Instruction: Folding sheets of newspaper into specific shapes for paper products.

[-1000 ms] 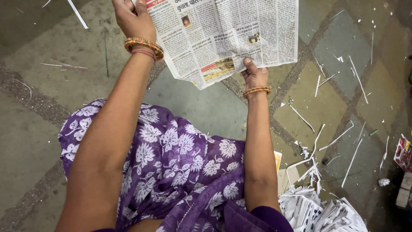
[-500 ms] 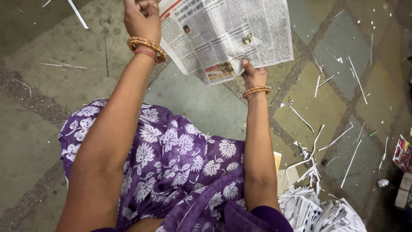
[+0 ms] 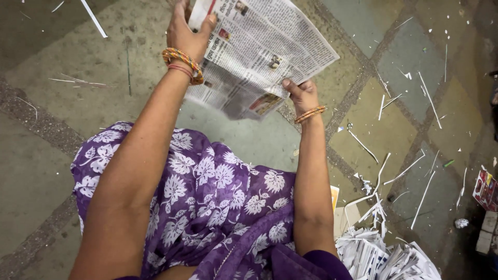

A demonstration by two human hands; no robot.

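**A:** Two hands on one newspaper sheet (image 3: 259,57) over the stone floor (image 3: 62,103). Going left to right: our left hand (image 3: 187,33) is closed over the top edge, thumb clamped on the print, and our right hand (image 3: 301,96) pinches the lower edge.

**B:** Yep, and compared with a second ago we've swung the sheet clockwise and it's buckling near the bottom, so we reckon a fold is starting.

**A:** Paper strips (image 3: 423,199) litter the floor on the right, with a paper pile (image 3: 384,256) by our knee.
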